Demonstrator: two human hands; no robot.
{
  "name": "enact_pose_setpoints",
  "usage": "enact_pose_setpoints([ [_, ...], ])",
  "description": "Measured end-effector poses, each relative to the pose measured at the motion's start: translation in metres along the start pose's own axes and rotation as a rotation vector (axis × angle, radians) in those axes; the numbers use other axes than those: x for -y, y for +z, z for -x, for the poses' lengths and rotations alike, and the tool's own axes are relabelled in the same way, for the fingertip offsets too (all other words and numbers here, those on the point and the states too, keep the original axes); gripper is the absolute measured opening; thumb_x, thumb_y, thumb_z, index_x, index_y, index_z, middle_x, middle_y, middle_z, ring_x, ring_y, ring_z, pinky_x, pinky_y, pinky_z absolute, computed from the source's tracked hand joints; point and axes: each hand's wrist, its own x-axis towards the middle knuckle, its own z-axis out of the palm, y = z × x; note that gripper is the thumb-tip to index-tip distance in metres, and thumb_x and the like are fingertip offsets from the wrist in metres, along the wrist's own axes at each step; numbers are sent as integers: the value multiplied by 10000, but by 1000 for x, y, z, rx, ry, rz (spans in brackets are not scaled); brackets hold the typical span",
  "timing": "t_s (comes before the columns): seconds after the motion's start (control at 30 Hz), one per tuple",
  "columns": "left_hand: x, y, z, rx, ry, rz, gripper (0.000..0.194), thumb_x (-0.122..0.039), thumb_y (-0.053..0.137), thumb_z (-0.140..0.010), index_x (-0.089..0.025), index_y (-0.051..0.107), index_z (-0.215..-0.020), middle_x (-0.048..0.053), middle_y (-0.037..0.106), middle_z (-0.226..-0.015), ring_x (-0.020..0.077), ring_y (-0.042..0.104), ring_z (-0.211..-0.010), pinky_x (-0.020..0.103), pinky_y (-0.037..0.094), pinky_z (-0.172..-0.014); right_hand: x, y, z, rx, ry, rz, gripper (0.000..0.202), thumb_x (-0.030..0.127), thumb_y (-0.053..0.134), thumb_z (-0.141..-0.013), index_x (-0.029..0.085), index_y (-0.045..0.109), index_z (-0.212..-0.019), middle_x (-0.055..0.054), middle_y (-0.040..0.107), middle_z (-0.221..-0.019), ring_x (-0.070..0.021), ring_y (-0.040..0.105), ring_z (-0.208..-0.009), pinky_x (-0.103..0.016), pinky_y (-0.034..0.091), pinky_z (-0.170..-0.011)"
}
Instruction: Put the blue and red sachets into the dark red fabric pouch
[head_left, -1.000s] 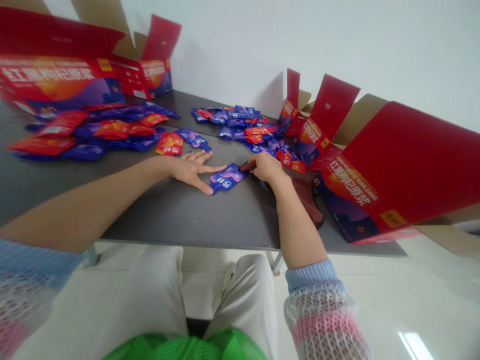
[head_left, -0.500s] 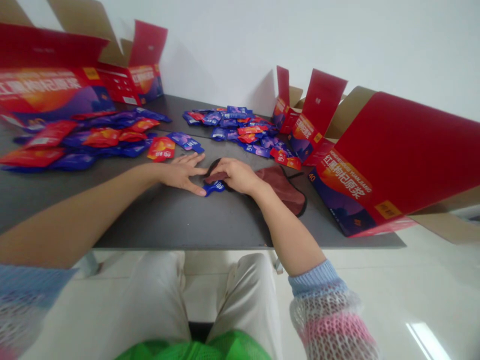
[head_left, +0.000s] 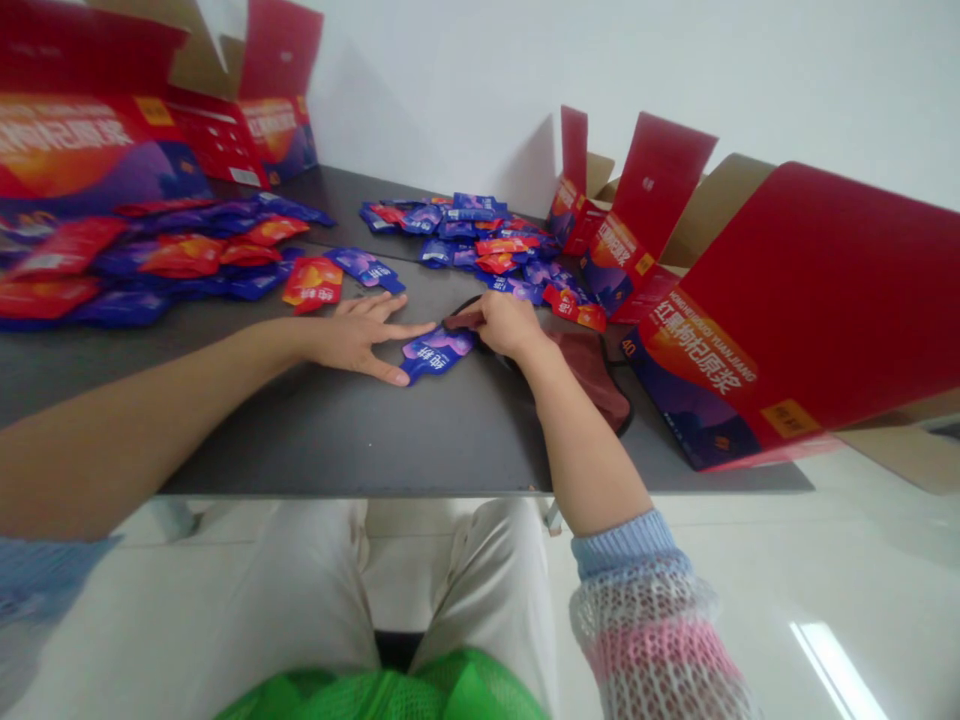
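A blue pouch (head_left: 436,353) with white lettering lies flat on the grey table (head_left: 360,440) between my hands. My left hand (head_left: 358,337) rests with fingers spread, its thumb and forefinger at the pouch's left edge. Bunched in the closed fingers of my right hand (head_left: 508,325) is a brown cloth (head_left: 592,375) with dark edging, at the pouch's upper right corner. The rest of the cloth spreads out to the right, partly under my forearm. Just beyond my left hand lie a red pouch (head_left: 313,284) and another blue pouch (head_left: 366,267).
Heaped pouches (head_left: 184,255) lie at the left before an open red carton (head_left: 90,150), with a smaller carton (head_left: 276,135) behind. Another pile of pouches (head_left: 469,232) sits at the back centre. Several open cartons line the right side, the nearest a large red one (head_left: 810,300).
My right hand has moved right and slightly away with the cloth, uncovering more of the blue pouch. My left hand stays spread beside it. The view has shifted a little.
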Motion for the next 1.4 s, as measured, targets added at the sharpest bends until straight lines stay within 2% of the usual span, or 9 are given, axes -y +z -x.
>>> enact_pose_setpoints([
  [0.1, -1, -1, 2, -2, 19, -5, 999, -843, 512, -739, -418, 145, -1564, 36, -62, -1692, 456, -9, -1513, 560, 71, -1171, -20, 0, 0, -56, 170, 36, 363, 205, 580, -888, 326, 736, -1192, -81, 734, -1156, -297, 655, -1071, -452, 471, -962],
  [0.17, -2, -2, 2, 11, 25, -4, 990, -836, 503, -753, -409, 137, -1569, 51, -64, -1691, 448, -18, -1515, 560, 73, -1171, -29, 0, 1, -92, 192, 39, 391, 180, 562, -889, 326, 725, -1212, -77, 730, -1166, -299, 646, -1092, -436, 476, -948],
  [0.33, -7, -5, 4, 14, 11, 3, 973, -831, 504, -757, -412, 164, -1567, 58, -20, -1694, 441, -18, -1517, 563, 77, -1168, -12, 0, 7, -201, -39, 6, 503, 111, 458, -899, 332, 664, -1301, -46, 675, -1253, -243, 604, -1120, -325, 462, -892],
  [0.57, -5, 1, 0, 4, -31, -2, 998, -848, 521, -721, -366, 280, -1561, 45, -38, -1690, 431, -34, -1519, 532, 35, -1184, 40, 1, 25, -52, -251, 122, 384, 164, 448, -947, 306, 743, -1147, -81, 652, -1159, -238, 548, -1098, -333, 413, -850],
  [0.73, 1, 2, -5, 40, -18, 22, 1019, -867, 547, -671, -366, 360, -1539, 29, -69, -1688, 428, -62, -1519, 521, 19, -1192, 46, -3, 25, 62, -520, 9, 435, 85, 478, -894, 325, 750, -1134, -49, 648, -1171, -211, 554, -1070, -300, 393, -833],
  [0.87, -2, -6, -4, 84, -26, 42, 1061, -860, 583, -647, -376, 316, -1552, 26, -87, -1686, 440, -81, -1513, 540, 19, -1190, 40, -5, 23, 187, -581, -129, 501, 4, 495, -817, 295, 767, -1121, -25, 683, -1144, -173, 602, -1004, -253, 407, -833],
  [1.0, -7, -13, -3, 136, -30, 61, 1055, -836, 590, -675, -407, 223, -1567, 18, -136, -1679, 450, -109, -1505, 576, 11, -1180, 32, -9, 26, 269, -492, -250, 497, -7, 528, -777, 294, 787, -1076, 17, 742, -1081, -160, 656, -982, -214, 438, -833],
  [1.27, -3, -11, -6, 131, -42, 14, 1071, -836, 588, -673, -436, 145, -1563, 8, -49, -1694, 453, -60, -1511, 567, 66, -1177, 16, -20, 26, 216, -52, -211, 423, 11, 612, -756, 286, 809, -1010, -12, 784, -1017, -195, 704, -981, -216, 497, -789],
  [1.4, -2, -10, -6, 137, -11, -7, 1069, -847, 553, -695, -423, 108, -1569, 36, -75, -1692, 461, -83, -1505, 568, 76, -1173, 4, -23, 22, 172, 156, -144, 365, 62, 634, -791, 322, 812, -975, -35, 775, -1063, -239, 698, -1026, -296, 516, -826],
])
